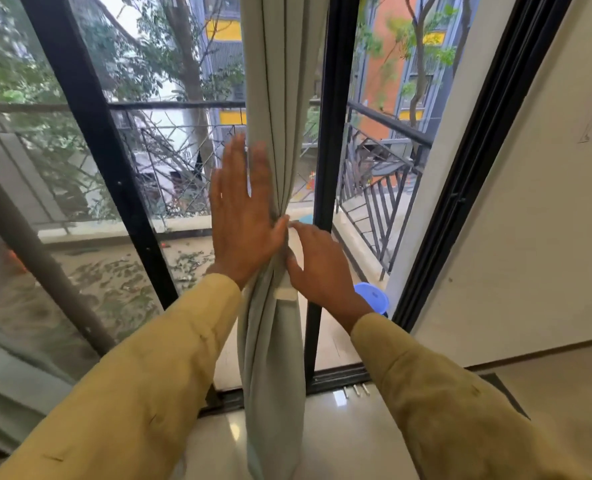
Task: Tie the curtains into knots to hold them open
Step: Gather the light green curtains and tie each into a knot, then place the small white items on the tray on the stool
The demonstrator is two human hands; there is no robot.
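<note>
A pale grey-green curtain (280,98) hangs gathered into a narrow column in front of the black window frame. At mid height it is cinched by a white band (286,295), below which the folds twist and fall to the floor. My left hand (244,209) lies flat against the curtain's left side, fingers straight and pointing up. My right hand (322,268) touches the bundle from the right, just above the band; its fingertips are hidden against the cloth. Both arms wear yellow sleeves.
Black sliding door frames (332,168) stand left and right of the curtain, with a balcony and black railing (384,188) beyond. A blue plastic stool (374,299) sits outside by the right frame. A white wall (530,220) is at the right. Another curtain edge (7,375) shows at lower left.
</note>
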